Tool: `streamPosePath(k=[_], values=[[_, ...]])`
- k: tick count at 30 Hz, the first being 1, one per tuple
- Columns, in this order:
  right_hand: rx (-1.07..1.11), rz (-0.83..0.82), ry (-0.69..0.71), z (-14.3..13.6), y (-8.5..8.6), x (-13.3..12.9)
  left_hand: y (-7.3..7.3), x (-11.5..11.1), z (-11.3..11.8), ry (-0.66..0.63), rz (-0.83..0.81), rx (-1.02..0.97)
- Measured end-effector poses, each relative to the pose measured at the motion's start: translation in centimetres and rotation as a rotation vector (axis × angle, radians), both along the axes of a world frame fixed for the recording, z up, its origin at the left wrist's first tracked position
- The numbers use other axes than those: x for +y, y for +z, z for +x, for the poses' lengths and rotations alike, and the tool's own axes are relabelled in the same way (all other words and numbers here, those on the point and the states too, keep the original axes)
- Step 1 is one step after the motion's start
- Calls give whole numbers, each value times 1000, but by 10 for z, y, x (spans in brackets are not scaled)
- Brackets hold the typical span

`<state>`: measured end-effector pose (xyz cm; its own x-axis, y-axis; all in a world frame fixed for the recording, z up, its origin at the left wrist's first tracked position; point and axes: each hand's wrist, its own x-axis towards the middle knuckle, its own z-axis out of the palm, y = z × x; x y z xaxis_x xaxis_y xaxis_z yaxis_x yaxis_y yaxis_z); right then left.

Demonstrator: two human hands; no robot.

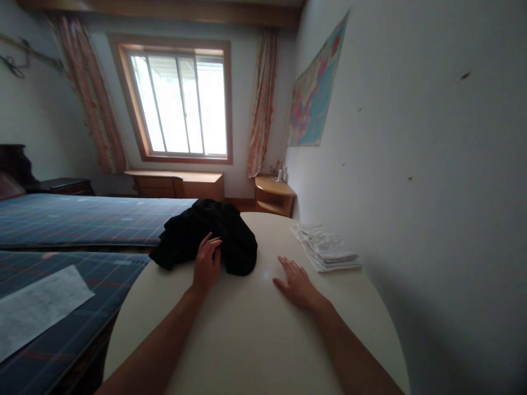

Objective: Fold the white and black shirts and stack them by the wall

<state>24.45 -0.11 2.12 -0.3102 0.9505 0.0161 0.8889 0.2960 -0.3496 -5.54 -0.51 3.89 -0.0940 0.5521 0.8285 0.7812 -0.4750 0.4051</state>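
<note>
A crumpled black cloth [230,230] lies in a heap at the far left part of the round white table [247,340]. My left hand [207,264] rests against the near side of the cloth, its fingers apart and not gripping it. To the right, my right hand [295,281] lies on the bare tabletop, fingers spread, holding nothing. Beyond my right hand, near the table's right edge, is a stack of folded white cloths [327,249].
Left of the table are beds with blue plaid covers [99,219], a printed sheet [45,307] lying on the nearer one. A white wall rises close to the table's right side. Farther back stand a wooden desk [197,176] and a corner shelf [274,186].
</note>
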Motion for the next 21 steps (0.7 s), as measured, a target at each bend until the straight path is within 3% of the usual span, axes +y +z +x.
streamPosePath(k=[5, 7, 9, 14, 16, 18, 21], values=[[185, 183, 204, -3, 10, -8, 10, -34, 50, -463, -83, 356], [198, 243, 271, -3, 14, -11, 13, -43, 64, -521, -127, 500], [175, 255, 298, -5, 16, -13, 13, -45, 68, -421, -162, 532], [157, 120, 312, -13, 21, -13, -3, -23, 45, 39, -301, 318], [158, 89, 301, -18, 26, -15, -11, -15, 36, 54, -430, 279], [155, 108, 266, -20, 32, -18, -14, -14, 33, -16, -540, 287], [204, 154, 118, -15, 41, -19, -6, -24, 40, -152, -583, 303]])
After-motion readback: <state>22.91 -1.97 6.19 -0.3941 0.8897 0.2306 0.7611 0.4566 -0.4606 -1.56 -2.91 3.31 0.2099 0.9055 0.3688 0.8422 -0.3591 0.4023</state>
